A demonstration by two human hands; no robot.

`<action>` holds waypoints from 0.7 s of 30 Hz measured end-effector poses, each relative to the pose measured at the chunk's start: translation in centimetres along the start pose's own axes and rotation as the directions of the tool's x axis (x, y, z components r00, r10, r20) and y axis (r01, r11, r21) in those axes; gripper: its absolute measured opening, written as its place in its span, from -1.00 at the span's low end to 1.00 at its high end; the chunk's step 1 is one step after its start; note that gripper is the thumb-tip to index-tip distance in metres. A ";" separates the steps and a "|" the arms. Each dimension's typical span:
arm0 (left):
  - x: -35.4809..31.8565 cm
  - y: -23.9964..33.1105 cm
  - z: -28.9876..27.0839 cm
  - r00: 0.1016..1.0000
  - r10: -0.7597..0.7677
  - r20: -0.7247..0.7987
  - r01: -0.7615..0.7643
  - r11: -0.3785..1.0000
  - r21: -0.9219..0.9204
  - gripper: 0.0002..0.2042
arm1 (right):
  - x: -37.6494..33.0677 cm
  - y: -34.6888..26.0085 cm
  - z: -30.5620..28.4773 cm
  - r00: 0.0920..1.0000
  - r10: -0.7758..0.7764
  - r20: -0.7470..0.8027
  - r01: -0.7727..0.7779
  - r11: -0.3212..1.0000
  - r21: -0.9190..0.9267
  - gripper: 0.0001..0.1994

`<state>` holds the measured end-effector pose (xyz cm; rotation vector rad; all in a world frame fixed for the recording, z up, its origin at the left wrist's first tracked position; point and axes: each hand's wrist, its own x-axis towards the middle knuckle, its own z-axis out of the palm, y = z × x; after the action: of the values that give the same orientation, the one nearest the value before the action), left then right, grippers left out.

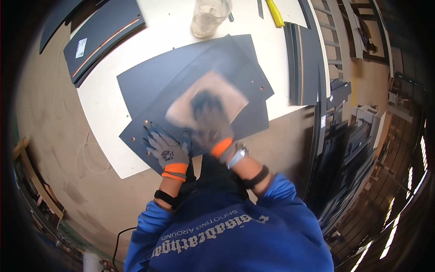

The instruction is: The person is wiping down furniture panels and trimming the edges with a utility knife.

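My left hand (164, 147), in a grey glove with an orange cuff, lies spread on the near left part of a dark grey panel (158, 115). Small holes show near the panel's corners. Beneath it, turned at an angle, lies another dark grey panel (145, 75). My right hand (210, 120), gloved alike and smeared by motion, presses on a pale cloth (231, 93) over the middle of the top panel. The cloth is blurred too, and its far part spreads out beyond the fingers.
The panels rest on a white tabletop (102, 113). At its far side stand a cloudy clear container (209, 20) and a yellow-handled tool (274, 12). Dark panels are stacked at the far left (102, 43) and right (306, 63). More dark pieces (344, 154) fill a rack at right.
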<state>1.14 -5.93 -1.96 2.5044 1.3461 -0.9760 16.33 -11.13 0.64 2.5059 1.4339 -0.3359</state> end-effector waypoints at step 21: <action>0.4 -1.1 1.0 0.839 0.015 -0.544 -0.118 0.981 -0.154 -0.18 | -0.6 9.8 2.7 0.935 -0.064 -0.349 0.209 0.895 0.393 -0.42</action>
<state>-0.04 -5.39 -2.81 2.7638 1.3787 -0.0998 24.31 -17.31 -0.84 2.9220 1.8472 -0.2917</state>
